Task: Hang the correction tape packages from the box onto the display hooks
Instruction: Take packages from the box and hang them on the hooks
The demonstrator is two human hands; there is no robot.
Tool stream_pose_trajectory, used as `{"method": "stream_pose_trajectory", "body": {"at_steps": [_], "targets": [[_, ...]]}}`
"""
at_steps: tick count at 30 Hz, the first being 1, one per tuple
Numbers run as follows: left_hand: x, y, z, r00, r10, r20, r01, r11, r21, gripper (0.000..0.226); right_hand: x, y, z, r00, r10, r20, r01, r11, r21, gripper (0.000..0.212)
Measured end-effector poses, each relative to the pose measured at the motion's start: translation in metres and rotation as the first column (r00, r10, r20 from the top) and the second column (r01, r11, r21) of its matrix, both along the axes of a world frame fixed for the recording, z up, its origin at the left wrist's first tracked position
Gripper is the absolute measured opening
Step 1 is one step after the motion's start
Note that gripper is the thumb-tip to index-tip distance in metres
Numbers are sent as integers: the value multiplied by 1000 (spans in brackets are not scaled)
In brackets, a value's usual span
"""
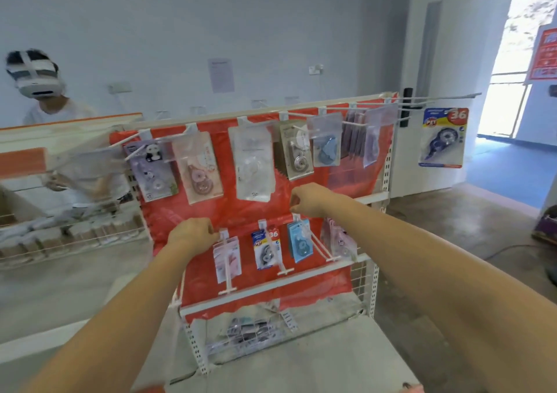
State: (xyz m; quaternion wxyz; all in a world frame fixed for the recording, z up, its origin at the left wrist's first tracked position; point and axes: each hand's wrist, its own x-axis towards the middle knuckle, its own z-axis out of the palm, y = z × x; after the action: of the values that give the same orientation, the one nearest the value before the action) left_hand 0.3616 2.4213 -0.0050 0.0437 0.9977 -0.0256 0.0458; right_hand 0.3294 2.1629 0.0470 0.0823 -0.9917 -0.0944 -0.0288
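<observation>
Both hands at the lower row of display hooks, fingers curled.

Left of centre, the left hand (193, 233) has its fingers curled at the base of a hook, just above the pink package (227, 260) hanging there; what it pinches I cannot tell. Right of centre, the right hand (304, 201) curls above the blue package (300, 242)'s hook (319, 243), whose long axis runs out toward the viewer. More packages lie in the wire basket (250, 337) at bottom centre, below both hands.

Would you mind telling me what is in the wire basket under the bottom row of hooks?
The wire basket holds a loose pile of clear-wrapped packages; what lies underneath them is covered.
</observation>
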Motion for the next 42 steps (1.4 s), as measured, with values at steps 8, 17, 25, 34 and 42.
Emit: {"method": "stream_pose_trajectory", "body": {"at_steps": [8, 17, 25, 34, 42], "targets": [[-96, 51, -14, 997, -71, 26, 69, 996, 64, 28, -72, 78, -30, 1000, 27, -6, -26, 999, 22, 27], [-184, 74, -106, 984, -141, -109, 138, 990, -38, 25, -139, 132, -129, 976, 64, -208, -60, 998, 27, 26], [-212, 84, -230, 929, -129, -348, 114, 991, -63, 23, -156, 142, -239, 899, 93, -428, -101, 995, 4, 29], [-221, 87, -395, 867, -30, -498, -16, 996, -89, 17, -157, 123, -417, 771, 86, -630, -114, 993, -5, 29], [-220, 109, -593, 764, 22, -644, -50, 998, -26, 19, -147, 118, -625, 655, 60, -753, -97, 995, -4, 29]]}}
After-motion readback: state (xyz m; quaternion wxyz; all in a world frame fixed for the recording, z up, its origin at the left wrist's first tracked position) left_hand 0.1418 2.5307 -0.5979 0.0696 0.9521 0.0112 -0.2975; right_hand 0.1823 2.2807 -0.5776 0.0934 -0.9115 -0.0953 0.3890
